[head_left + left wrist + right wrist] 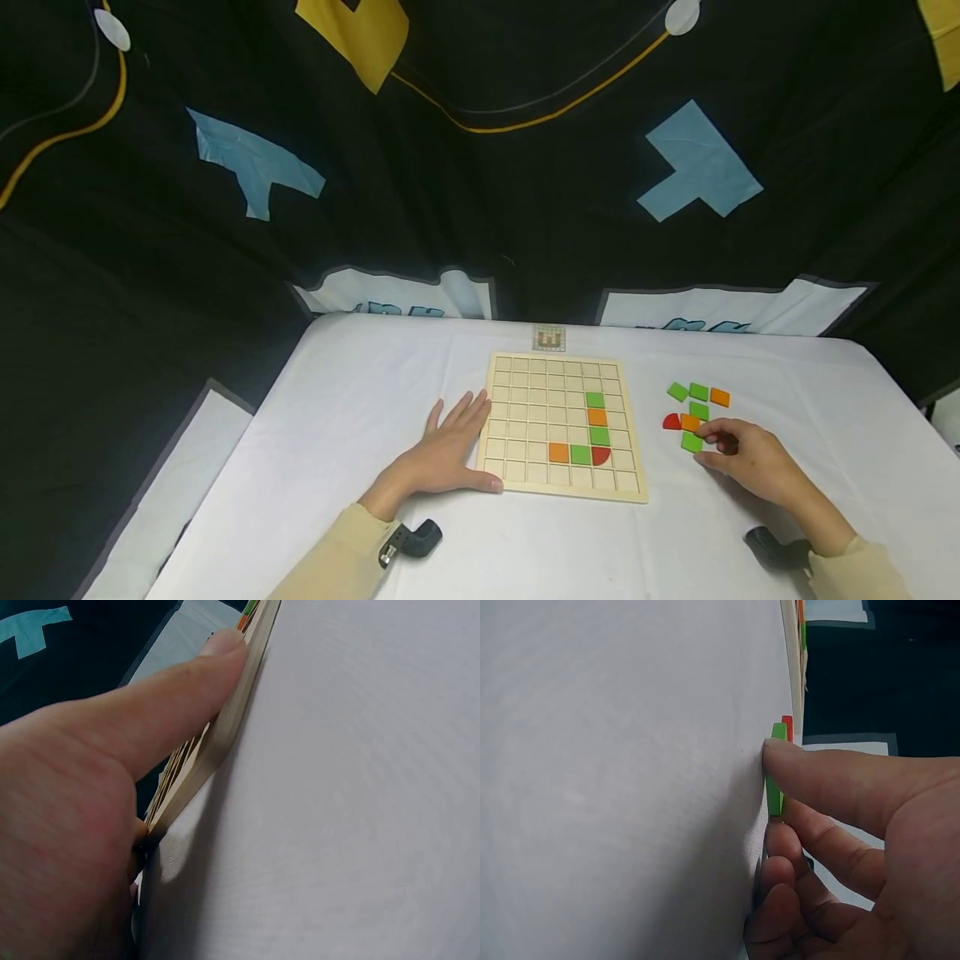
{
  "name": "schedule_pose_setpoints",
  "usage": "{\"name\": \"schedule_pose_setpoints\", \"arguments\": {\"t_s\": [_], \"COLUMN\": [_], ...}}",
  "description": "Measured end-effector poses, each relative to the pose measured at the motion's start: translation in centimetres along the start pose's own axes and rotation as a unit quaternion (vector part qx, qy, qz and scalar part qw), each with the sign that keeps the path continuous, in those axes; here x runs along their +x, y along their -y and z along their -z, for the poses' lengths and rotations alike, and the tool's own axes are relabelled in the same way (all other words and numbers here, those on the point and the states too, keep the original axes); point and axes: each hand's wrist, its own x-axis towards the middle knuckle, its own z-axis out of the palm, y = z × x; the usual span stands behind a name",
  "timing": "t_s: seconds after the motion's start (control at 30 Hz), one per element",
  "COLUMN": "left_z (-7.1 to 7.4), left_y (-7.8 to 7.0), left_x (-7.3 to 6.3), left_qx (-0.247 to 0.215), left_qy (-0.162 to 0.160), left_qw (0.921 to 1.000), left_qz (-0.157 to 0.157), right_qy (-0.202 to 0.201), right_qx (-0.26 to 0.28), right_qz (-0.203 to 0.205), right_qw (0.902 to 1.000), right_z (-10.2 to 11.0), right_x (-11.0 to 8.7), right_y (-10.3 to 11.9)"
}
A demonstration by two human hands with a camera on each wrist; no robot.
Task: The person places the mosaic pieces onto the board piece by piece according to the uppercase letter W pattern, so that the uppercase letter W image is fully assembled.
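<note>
Black curtain [487, 225]: blue markings [684, 324] along lower edge cut off, unreadable. White table [360, 392] carries gridded board [537, 408], six pieces [599, 436] set in. Your left hand [446, 458]: fingers apart, thumb over board's near left corner. Your right hand [753, 458]: thumb and fingers curled at nearest green tile [690, 442], right of board; clamped, cannot tell. Card [549, 337] behind board: print too small.

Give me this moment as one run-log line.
left hand: on edge of board | right hand: at green tile, grip unclear | set tiles: bent row on board | loose tiles: right of board
</note>
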Motion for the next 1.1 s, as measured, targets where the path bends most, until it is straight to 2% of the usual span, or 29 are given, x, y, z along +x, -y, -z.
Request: {"name": "schedule_pose_setpoints", "arguments": {"t_s": [0.63,1.1], "left_z": [-0.1,0.0], "left_y": [-0.1,0.0], "left_x": [0.0,0.0], "left_qx": [0.002,-0.001], "left_qy": [-0.002,-0.001], "left_qw": [1.0000,1.0000], "left_qz": [0.000,-0.001], "right_qy": [-0.013,-0.062], "right_qx": [-0.009,0.018], "right_qz": [0.003,0.085], "right_qw": [0.9999,0.9943], "right_z": [0.3,0.3], "right_x": [-0.7,-0.8], "right_y": [0.4,3.2]}}
